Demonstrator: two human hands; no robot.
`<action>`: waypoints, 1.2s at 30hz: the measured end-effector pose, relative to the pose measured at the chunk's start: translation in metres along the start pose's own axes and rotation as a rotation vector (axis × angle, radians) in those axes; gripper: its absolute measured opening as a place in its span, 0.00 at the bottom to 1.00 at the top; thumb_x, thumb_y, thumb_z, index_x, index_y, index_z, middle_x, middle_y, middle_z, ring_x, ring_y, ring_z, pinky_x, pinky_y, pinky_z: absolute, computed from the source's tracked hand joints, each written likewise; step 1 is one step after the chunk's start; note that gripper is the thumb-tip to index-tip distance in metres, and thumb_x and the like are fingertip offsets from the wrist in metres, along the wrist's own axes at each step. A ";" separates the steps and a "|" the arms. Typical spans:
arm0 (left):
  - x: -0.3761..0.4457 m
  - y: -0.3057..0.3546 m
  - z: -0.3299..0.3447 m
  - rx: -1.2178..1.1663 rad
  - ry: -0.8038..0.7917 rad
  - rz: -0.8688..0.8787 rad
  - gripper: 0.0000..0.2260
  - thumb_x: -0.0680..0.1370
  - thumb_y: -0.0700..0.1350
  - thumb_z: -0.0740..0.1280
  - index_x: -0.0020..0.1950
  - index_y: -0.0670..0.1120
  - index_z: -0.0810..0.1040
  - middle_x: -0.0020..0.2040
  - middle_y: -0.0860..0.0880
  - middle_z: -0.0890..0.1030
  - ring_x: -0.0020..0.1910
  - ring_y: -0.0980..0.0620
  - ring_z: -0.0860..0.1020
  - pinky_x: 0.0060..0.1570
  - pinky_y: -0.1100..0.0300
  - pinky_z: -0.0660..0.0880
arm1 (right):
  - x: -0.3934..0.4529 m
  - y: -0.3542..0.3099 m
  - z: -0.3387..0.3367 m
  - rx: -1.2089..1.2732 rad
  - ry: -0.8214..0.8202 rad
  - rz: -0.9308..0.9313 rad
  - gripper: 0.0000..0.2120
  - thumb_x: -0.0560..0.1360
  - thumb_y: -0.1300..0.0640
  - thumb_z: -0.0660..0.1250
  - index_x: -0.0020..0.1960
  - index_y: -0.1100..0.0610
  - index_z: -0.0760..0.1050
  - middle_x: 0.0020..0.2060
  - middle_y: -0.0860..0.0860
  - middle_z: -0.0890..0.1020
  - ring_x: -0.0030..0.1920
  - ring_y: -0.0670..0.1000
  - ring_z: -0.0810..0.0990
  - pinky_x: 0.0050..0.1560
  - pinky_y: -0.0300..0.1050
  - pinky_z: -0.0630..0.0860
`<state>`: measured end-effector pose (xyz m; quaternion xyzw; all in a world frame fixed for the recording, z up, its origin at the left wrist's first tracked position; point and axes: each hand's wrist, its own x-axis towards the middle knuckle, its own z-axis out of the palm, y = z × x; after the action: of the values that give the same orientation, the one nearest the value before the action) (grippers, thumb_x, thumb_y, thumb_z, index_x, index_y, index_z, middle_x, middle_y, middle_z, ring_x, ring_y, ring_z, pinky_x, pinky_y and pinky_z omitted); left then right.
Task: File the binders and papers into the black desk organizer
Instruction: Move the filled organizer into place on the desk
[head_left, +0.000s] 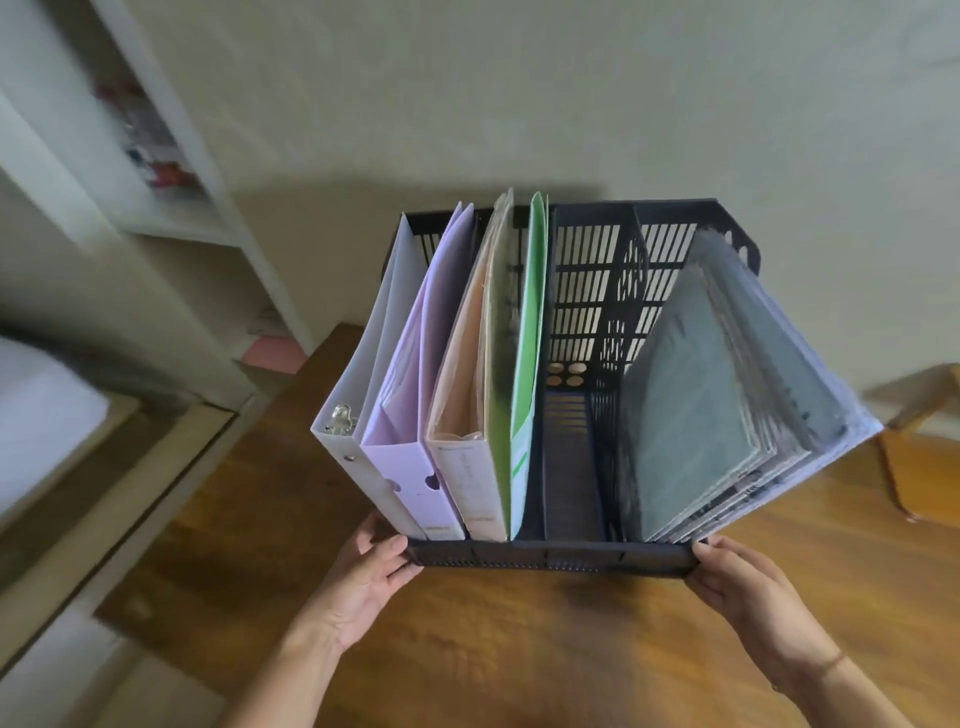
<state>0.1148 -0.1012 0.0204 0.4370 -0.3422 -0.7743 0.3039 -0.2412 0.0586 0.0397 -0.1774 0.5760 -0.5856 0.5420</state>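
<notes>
The black desk organizer (550, 556) stands on a wooden table, its front lip toward me. In its left slots stand a white ring binder (363, 364), a lilac binder (415, 415), a peach binder (467, 415) and a green folder (524, 364). A middle slot holds nothing. A stack of grey plastic sleeves with papers (727, 405) leans out to the right from the right slot. My left hand (369, 577) grips the organizer's front left corner. My right hand (737, 577) grips its front right corner.
The wooden table (493, 649) runs under the organizer up to a pale wall. A white shelf unit (171, 218) with small items stands at the left. A wooden chair (919, 441) shows at the right edge. Floor lies lower left.
</notes>
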 end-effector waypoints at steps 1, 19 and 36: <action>-0.008 0.005 -0.009 0.000 0.004 0.016 0.45 0.56 0.50 0.84 0.70 0.51 0.70 0.63 0.39 0.79 0.64 0.41 0.77 0.64 0.43 0.73 | 0.003 -0.002 0.012 -0.006 -0.026 0.000 0.32 0.47 0.42 0.81 0.43 0.55 0.72 0.36 0.52 0.78 0.38 0.46 0.80 0.51 0.40 0.78; -0.072 0.102 -0.270 0.070 0.290 0.152 0.48 0.48 0.61 0.83 0.63 0.47 0.72 0.61 0.47 0.78 0.62 0.52 0.76 0.68 0.54 0.69 | 0.069 0.074 0.303 -0.161 -0.263 0.118 0.20 0.60 0.57 0.73 0.48 0.65 0.76 0.40 0.55 0.81 0.45 0.49 0.81 0.55 0.44 0.77; -0.070 0.090 -0.342 0.346 0.128 0.038 0.25 0.73 0.48 0.73 0.69 0.48 0.73 0.67 0.48 0.77 0.67 0.49 0.74 0.69 0.45 0.70 | 0.086 0.114 0.337 -0.187 -0.206 0.182 0.26 0.66 0.54 0.74 0.55 0.72 0.74 0.38 0.56 0.83 0.41 0.50 0.82 0.47 0.42 0.79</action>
<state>0.4638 -0.1899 -0.0063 0.5246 -0.4585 -0.6687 0.2599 0.0579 -0.1473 -0.0028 -0.2334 0.5832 -0.4565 0.6301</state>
